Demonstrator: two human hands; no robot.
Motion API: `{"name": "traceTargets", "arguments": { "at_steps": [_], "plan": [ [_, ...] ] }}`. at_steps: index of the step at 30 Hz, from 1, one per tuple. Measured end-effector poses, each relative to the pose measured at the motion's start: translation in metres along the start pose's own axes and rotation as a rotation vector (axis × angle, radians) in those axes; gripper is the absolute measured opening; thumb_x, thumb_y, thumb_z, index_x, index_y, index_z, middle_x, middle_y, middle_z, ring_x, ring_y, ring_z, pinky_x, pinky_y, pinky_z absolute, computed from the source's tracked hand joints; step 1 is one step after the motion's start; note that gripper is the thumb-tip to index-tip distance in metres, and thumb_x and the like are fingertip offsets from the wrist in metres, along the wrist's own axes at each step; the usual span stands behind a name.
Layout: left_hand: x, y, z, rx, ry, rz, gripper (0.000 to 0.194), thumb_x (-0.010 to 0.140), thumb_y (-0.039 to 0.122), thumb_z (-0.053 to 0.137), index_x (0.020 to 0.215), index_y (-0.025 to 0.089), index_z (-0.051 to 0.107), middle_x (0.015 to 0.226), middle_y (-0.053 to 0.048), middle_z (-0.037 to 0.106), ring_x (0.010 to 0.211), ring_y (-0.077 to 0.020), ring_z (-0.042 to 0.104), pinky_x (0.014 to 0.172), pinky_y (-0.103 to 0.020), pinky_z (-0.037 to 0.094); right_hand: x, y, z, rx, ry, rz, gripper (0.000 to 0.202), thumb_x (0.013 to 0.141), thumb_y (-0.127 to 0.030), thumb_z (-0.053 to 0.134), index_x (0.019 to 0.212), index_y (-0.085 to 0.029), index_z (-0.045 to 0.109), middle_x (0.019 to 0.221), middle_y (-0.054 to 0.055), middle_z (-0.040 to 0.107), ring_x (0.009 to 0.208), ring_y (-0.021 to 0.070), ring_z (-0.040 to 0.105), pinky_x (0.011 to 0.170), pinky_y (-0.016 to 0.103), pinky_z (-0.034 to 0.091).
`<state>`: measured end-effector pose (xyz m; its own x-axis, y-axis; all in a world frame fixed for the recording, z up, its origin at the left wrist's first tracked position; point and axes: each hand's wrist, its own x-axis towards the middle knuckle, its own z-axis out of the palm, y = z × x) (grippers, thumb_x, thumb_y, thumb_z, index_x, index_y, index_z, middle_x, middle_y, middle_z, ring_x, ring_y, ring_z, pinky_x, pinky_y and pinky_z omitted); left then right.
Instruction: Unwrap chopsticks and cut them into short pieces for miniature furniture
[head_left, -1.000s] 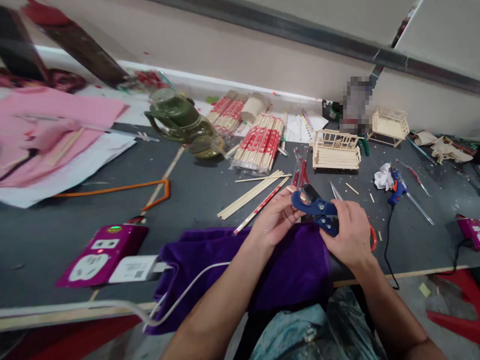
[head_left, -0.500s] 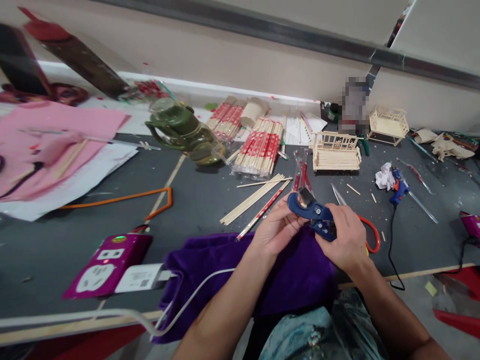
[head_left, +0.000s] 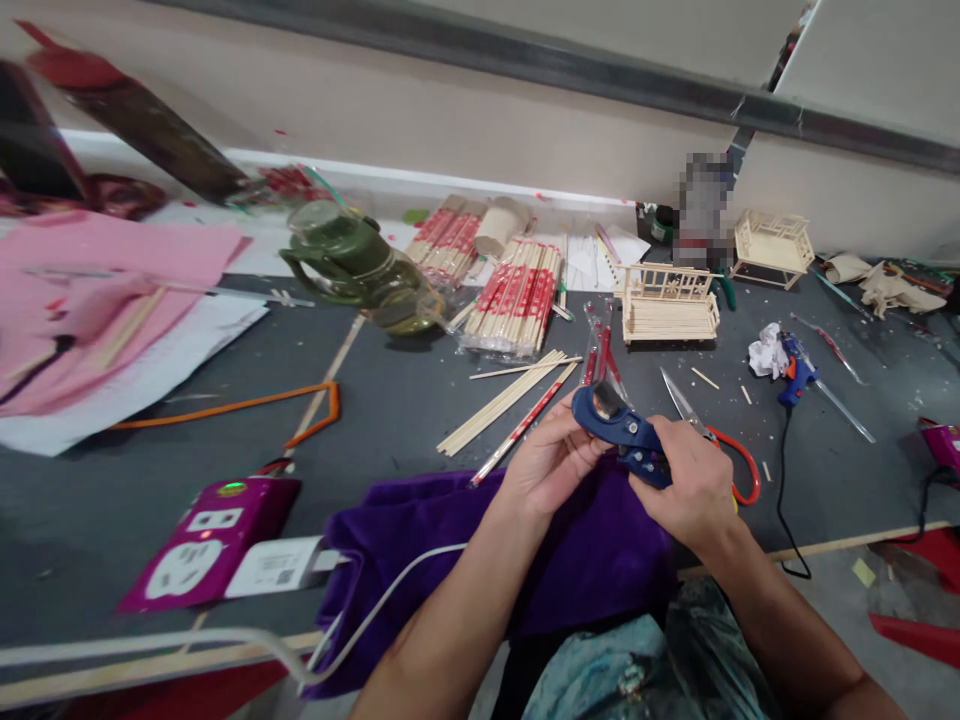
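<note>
Sticks (head_left: 501, 402) lie left of the left hand (head_left: 549, 465), which curls, contents hidden, at the head of the blue cutter (head_left: 622, 427). Raised between the hands, it looks stiff and fairly light, best gripped by its handles (head_left: 646, 466), where the right hand (head_left: 691, 482) is wrapped.

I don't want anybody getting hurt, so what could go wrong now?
The left hand is close to the cutting end of the blue pipe cutter, so a squeeze by the right hand might nip a finger. The scissors lie beside the right hand, which could bump them. The glue gun's cord hangs over the table's edge and might get snagged.
</note>
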<state>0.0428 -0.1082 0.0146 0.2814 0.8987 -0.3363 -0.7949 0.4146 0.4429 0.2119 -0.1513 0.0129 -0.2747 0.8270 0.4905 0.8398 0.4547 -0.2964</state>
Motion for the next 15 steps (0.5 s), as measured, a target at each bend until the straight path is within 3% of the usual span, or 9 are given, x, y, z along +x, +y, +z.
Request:
{"name": "traceTargets", "arguments": {
  "at_steps": [6,15],
  "plan": [
    [-0.0016,0.0000,0.0006,-0.044,0.000,0.005,0.026,0.062,0.006,0.082,0.065,0.014,0.058,0.059,0.004,0.064,0.050,-0.0070,0.061,0.053,-0.015,0.057,0.0003,-0.0004,0.0000,-0.047,0.074,-0.018,0.043,0.083,-0.032,0.060,0.121,-0.012,0.058,0.096,0.012,0.066,0.088,0.0272,0.063,0.078,0.041,0.053],
    [-0.0075,0.0018,0.0029,-0.038,0.064,-0.005,0.037,0.055,0.009,0.088,0.078,0.015,0.059,0.060,0.008,0.061,0.049,-0.0051,0.058,0.051,-0.013,0.052,-0.0008,-0.0035,0.0000,-0.027,0.124,-0.037,0.045,0.083,-0.031,0.063,0.124,-0.012,0.057,0.096,0.013,0.065,0.091,0.0277,0.062,0.079,0.042,0.053]
  ]
}}
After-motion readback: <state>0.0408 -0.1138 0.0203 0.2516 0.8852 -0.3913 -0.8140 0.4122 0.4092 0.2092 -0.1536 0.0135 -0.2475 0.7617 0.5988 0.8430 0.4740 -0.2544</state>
